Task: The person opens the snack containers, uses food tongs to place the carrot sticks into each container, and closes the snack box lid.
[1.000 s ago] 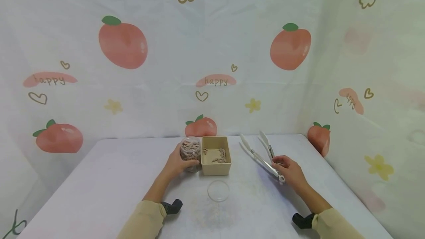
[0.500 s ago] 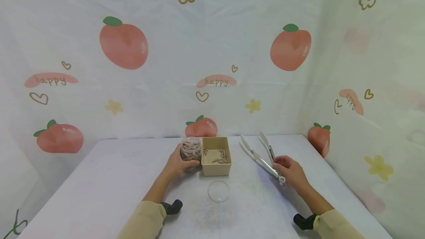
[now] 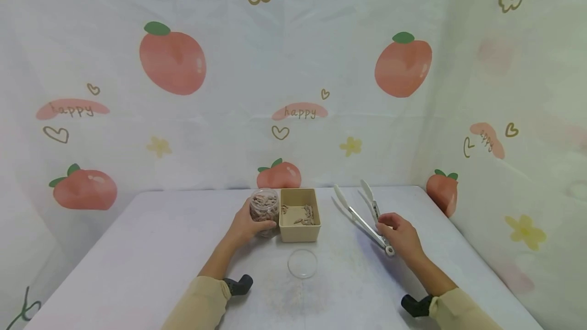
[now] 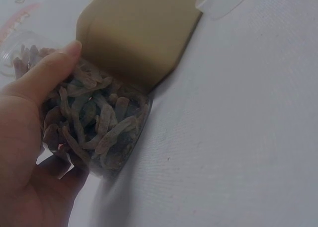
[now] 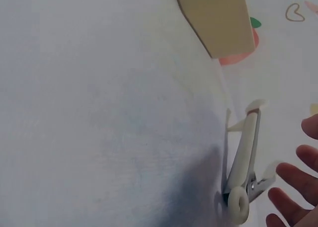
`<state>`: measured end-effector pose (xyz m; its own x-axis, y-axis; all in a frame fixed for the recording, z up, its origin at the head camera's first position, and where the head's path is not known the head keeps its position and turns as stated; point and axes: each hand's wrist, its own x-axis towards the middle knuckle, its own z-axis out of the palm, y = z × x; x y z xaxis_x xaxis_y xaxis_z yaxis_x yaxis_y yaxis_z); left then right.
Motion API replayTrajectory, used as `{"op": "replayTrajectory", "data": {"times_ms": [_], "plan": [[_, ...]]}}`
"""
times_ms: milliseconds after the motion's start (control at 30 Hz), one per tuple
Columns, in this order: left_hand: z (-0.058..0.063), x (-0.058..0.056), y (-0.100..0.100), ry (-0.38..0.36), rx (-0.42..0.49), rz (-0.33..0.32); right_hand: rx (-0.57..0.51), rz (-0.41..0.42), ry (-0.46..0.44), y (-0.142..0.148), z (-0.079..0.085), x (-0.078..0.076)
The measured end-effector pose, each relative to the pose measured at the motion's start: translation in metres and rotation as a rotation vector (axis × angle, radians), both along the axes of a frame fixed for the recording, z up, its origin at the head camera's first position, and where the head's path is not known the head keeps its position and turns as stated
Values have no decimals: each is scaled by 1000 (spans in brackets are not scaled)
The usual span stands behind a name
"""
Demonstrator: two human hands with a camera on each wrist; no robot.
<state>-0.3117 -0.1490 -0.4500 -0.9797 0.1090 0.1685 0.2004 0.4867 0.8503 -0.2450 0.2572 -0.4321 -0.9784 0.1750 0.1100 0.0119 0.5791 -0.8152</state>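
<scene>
My left hand (image 3: 244, 224) grips a clear plastic jar (image 4: 94, 122) filled with brownish-grey dried strips, thumb on the near side and fingers behind. The jar stands against a tan rectangular box (image 3: 299, 233), which has some of the same strips (image 3: 306, 215) on its floor. On the right, metal tongs (image 3: 364, 223) with white tips lie spread apart on the table, ring end toward me. Just beside their ring end hovers my right hand (image 3: 400, 237). Its fingers (image 5: 295, 180) are spread and loosely bent in the right wrist view, apart from the tongs.
A round clear lid (image 3: 302, 264) lies on the white table (image 3: 151, 258) in front of the box. Behind the table hangs a white curtain (image 3: 220, 65) with a printed fruit pattern, which also runs along the right side.
The tongs' ring end has dropped slightly toward me, onto the table beside my right hand. My left hand and the jar have stayed in place.
</scene>
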Motion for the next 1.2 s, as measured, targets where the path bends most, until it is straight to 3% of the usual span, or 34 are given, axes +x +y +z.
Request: {"op": "replayTrajectory", "data": {"times_ms": [167,500,933,1200], "plan": [[-1,0,0,1,10,2,3,-11,18,-7,4,-3],[-1,2,0,-11,-7,2,-56,58,100,-27,4,3],[2,2,0,6,21,-10,-126,233,112,-58,-1,-2],[4,4,0,-4,29,-24,-78,370,79,-82,-8,1]]}}
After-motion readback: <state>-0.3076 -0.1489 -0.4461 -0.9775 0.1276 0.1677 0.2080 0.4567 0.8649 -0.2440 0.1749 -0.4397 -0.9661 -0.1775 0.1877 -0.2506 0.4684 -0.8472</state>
